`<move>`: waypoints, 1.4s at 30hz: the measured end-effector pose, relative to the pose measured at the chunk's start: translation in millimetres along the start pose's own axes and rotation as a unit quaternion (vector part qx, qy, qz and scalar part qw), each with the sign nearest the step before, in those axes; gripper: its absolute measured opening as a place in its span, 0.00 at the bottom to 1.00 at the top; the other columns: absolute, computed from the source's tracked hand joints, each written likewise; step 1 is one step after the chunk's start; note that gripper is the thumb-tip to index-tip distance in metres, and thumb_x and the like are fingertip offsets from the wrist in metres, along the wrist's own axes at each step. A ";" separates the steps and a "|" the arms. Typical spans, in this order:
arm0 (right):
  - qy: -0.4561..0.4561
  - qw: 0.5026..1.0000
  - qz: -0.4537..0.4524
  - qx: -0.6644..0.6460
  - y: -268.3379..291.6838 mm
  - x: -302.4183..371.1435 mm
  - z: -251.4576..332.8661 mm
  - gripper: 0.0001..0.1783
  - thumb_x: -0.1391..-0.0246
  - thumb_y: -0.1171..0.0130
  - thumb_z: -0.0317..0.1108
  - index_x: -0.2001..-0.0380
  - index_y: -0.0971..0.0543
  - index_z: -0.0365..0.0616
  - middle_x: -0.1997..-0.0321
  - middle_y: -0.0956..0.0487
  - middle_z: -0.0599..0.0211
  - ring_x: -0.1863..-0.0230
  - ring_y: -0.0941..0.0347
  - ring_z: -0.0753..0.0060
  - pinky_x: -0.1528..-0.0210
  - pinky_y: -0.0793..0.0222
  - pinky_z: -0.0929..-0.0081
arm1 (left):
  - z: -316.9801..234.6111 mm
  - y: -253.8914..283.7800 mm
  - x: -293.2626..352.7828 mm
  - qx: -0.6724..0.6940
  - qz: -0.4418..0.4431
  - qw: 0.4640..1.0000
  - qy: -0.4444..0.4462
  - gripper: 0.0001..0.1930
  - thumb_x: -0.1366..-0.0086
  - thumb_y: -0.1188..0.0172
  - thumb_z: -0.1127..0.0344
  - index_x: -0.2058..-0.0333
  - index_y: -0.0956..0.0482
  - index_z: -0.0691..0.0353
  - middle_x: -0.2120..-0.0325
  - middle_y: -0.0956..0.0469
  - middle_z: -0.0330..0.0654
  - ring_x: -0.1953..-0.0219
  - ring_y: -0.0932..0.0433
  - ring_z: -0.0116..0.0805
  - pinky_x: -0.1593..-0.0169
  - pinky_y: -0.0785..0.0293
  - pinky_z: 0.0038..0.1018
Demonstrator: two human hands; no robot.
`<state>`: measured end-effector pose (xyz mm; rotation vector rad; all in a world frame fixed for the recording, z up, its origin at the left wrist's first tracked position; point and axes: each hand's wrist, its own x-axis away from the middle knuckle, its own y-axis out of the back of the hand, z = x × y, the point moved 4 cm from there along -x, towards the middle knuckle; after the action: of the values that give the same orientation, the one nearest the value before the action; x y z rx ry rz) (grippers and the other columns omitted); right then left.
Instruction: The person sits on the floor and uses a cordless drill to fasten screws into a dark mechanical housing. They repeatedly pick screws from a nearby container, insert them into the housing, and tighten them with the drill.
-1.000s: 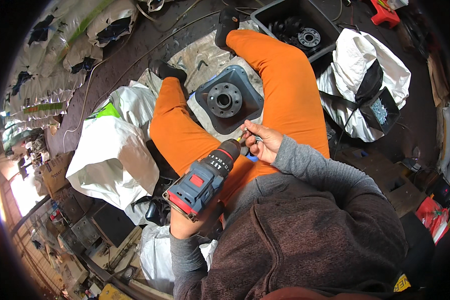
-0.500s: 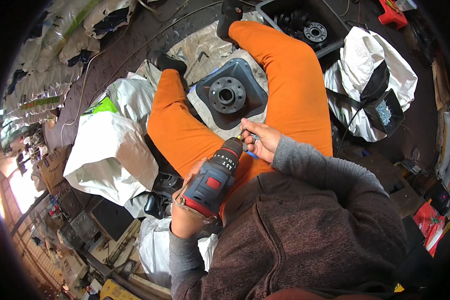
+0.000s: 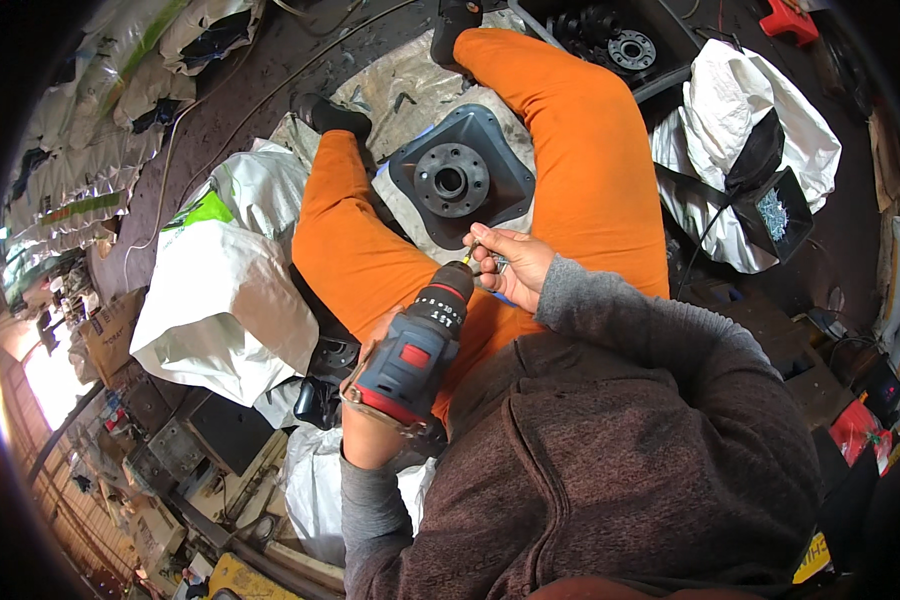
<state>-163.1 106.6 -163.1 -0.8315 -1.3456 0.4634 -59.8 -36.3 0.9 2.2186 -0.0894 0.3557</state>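
Note:
My left hand (image 3: 372, 438) is wrapped round the handle of a grey, black and red cordless drill (image 3: 410, 358), held over my lap with its chuck aimed forward. A thin yellowish bit (image 3: 468, 255) sticks out of the chuck. My right hand (image 3: 518, 262) is closed, thumb and finger pinching a small screw at the bit's tip; more silvery screws seem to lie under its curled fingers, mostly hidden. Just ahead, between my legs, sits a dark squarish moulded base (image 3: 511, 182) with holes along its rim. A round grey metal flange (image 3: 430, 178) with a central bore rests in its middle.
A black bin of silvery screws (image 3: 773, 214) stands at the right by a white sack (image 3: 715, 105). A dark crate (image 3: 660, 80) with metal flanges lies at the far right. Another white sack (image 3: 220, 310) is beside my left leg. Cardboard (image 3: 370, 85) covers the floor ahead.
The drill and both hands have shifted slightly left. My right hand has also risen a little toward the flange, fingers still at the bit tip. The whole view has shifted slightly.

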 end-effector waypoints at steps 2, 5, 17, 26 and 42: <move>-0.005 1.000 0.004 0.001 2.0 -1.5 -1.9 0.12 0.38 0.44 0.42 0.63 0.24 0.43 0.76 0.27 0.79 0.76 0.29 0.87 0.73 0.26 0.87 | 6.2 -2.8 3.6 0.041 -0.012 0.998 0.056 0.26 0.51 0.31 0.69 0.51 0.24 0.60 0.49 0.25 0.49 0.49 0.23 0.48 0.46 0.26 0.35; -0.022 1.000 -0.008 0.015 4.2 -1.7 -1.3 0.14 0.37 0.45 0.43 0.60 0.24 0.43 0.77 0.28 0.80 0.77 0.30 0.88 0.74 0.28 0.87 | -4.6 -0.8 0.9 0.085 -0.009 0.989 0.120 0.26 0.52 0.30 0.68 0.51 0.24 0.60 0.47 0.26 0.49 0.47 0.24 0.47 0.45 0.27 0.34; 0.397 0.832 -0.224 0.316 17.0 -51.8 81.6 0.22 0.38 0.47 0.49 0.55 0.21 0.40 0.80 0.31 0.79 0.80 0.36 0.85 0.79 0.39 0.78 | -4.0 39.8 -31.3 0.025 -0.032 0.999 0.033 0.15 0.46 0.37 0.76 0.58 0.22 0.65 0.62 0.20 0.45 0.60 0.20 0.40 0.53 0.26 0.33; 0.361 0.629 -0.281 0.629 5.7 -70.5 81.9 0.31 0.46 0.41 0.59 0.81 0.25 0.38 0.81 0.26 0.54 0.76 0.28 0.53 0.70 0.34 0.60 | 17.1 23.9 -47.8 0.029 0.036 0.995 0.088 0.21 0.52 0.36 0.75 0.56 0.23 0.68 0.61 0.20 0.51 0.58 0.20 0.46 0.53 0.25 0.34; 0.444 0.666 -0.291 0.524 13.1 -76.5 62.7 0.28 0.46 0.40 0.54 0.82 0.27 0.39 0.78 0.27 0.56 0.75 0.30 0.52 0.71 0.36 0.59 | 13.9 31.6 -70.1 -0.028 0.077 0.992 0.098 0.13 0.51 0.33 0.68 0.67 0.21 0.66 0.72 0.20 0.51 0.66 0.19 0.50 0.62 0.24 0.36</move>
<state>-236.6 75.6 -223.0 0.3887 -0.1962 0.1802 -129.6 -71.1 -3.3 2.1162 -0.1642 0.6461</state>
